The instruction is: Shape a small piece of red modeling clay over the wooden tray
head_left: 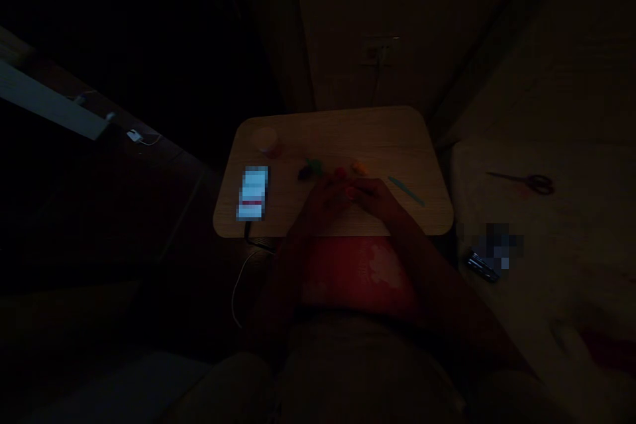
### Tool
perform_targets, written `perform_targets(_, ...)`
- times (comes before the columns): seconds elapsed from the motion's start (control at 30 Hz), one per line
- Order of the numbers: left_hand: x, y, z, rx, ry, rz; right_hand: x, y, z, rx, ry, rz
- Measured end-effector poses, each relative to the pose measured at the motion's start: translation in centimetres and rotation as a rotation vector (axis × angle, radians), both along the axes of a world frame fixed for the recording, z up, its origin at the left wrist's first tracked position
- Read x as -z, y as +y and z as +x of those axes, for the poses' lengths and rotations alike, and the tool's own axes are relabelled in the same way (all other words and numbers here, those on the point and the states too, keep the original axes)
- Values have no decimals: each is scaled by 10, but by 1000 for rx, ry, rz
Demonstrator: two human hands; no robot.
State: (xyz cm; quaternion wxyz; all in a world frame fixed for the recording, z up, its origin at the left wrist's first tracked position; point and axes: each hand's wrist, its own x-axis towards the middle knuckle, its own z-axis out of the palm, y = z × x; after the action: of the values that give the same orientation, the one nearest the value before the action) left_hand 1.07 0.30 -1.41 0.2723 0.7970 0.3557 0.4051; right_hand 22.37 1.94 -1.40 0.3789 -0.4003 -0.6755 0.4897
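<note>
Lap (368, 358), then hands (370, 193), tub (265, 139) beyond, contents unclear

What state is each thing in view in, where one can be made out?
Left hand: near the red piece, grip unclear
Right hand: at the red piece, grip unclear
Phone: screen lit
Scissors: appear closed
Wall outlet: appears in use, cord hanging
Teal stick: lying flat
Pale container: too dim to tell

A small, rounded red lump (350, 193), dim and blurred, shows between my left hand (328, 199) and right hand (372, 192). Just beyond them on the wooden table (348, 129) lie a second red lump (340, 172), an orange lump (358, 167) to its right, and, leftward, a green lump (315, 165) beside a dark lump (304, 173).
</note>
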Motion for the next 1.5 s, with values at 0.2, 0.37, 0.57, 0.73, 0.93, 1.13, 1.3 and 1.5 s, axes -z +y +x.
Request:
perform_targets(0.2, -1, 2, -4, -85, -15, 6, -2, -3, -8, 12, 33, -42)
perform_targets(0.37, -1, 2, -7, -119, -21, 41, -3, -6, -12, 2, 36, -56)
perform_targets(0.57, -6, 1, -5, -140, -46, 69, 1, -5, -12, -12, -7, 32)
perform_targets(0.73, -8, -1, -2, -238, -43, 91, 3, -5, -11, -16, -47, 64)
perform_targets(0.93, -3, 1, -4, -202, 31, 115, 3, -5, -11, -18, -13, 53)
perform_targets(1.13, 1, 3, -5, -140, 5, 130, 3, -3, -10, -36, -85, 95)
perform_targets(1.3, 1, 4, -7, -169, -36, 121, 3, -3, -10, -53, -66, 113)
perform_targets(1.5, 0, 4, -7, -194, -20, 92, 7, -2, -12, -35, 38, 53)
